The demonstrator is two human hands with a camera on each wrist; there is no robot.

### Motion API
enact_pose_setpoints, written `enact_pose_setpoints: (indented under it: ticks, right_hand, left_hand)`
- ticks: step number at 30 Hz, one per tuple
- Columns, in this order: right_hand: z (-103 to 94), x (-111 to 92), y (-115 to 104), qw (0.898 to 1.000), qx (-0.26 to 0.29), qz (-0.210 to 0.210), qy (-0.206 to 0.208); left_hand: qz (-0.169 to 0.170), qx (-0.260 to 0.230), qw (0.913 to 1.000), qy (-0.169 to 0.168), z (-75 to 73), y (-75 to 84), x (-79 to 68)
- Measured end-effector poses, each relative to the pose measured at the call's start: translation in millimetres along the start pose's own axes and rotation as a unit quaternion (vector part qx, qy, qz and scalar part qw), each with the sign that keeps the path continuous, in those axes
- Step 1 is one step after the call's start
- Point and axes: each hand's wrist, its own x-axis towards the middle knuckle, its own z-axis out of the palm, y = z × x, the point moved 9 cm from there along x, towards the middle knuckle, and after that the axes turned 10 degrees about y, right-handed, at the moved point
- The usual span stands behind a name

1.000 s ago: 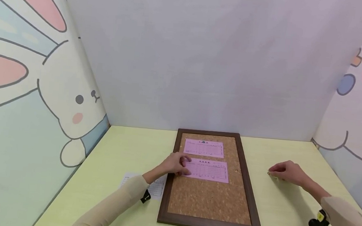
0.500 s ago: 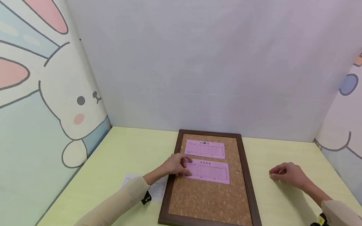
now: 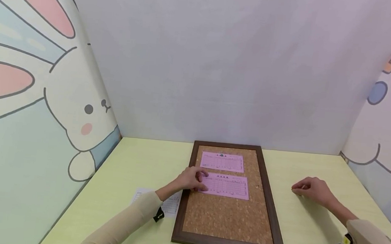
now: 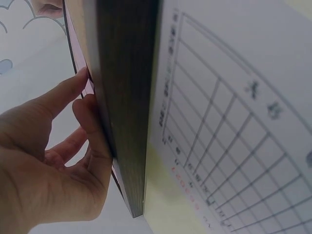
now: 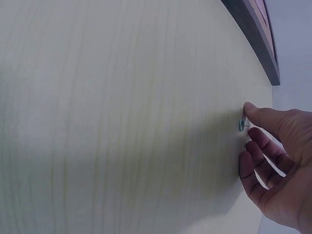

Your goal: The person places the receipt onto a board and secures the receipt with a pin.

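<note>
Two pink printed slips lie on a brown-framed cork board (image 3: 228, 221). A dark green thumbtack (image 3: 221, 155) sits at the top of the upper slip (image 3: 222, 163). My left hand (image 3: 191, 177) reaches over the board's left frame, thumb and index finger spread on the left end of the lower slip (image 3: 228, 187). In the left wrist view, its fingertips touch down just past the frame. My right hand (image 3: 313, 189) is low at the table, right of the board. In the right wrist view, its thumb and index finger stand apart around a thumbtack (image 5: 242, 126), pin toward the fingers.
A white printed form (image 3: 170, 205) lies on the pale yellow table (image 3: 146, 160), partly behind my left forearm and up to the board's left edge. A grey back wall (image 3: 201, 60) and cartoon-painted side walls enclose the table.
The left hand stays on the lower slip. The right hand's fingertips shift slightly at the table; the small gold-coloured bits seen by them earlier are now mostly hidden. The head view drifts slightly.
</note>
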Motion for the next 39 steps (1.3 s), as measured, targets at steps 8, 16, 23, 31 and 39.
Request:
enact_pose_setpoints:
  ticks: [8,16,23,31,39]
  right_hand:
    - [1.9,0.2,1.9,1.0,0.001,0.003,0.002]
    - [2.9,2.2,0.8,1.0,-0.011,0.002,0.006]
    - [3.4,3.7,0.3,1.0,-0.009,-0.004,0.012]
    - [1.9,3.4,-0.3,1.0,-0.008,-0.009,0.016]
    - [3.4,5.1,0.4,1.0,-0.009,-0.014,0.006]
  left_hand:
    - [0.0,0.007,1.0,0.001,0.7,-1.5,0.2]
    - [0.005,0.004,1.0,0.005,-0.3,-1.2,0.1]
    - [0.003,0.002,1.0,0.005,-0.4,-1.8,0.2]
    - [-0.003,0.005,1.0,0.005,0.3,-3.1,0.4]
    - [-0.004,0.006,1.0,0.005,0.7,-3.8,1.2]
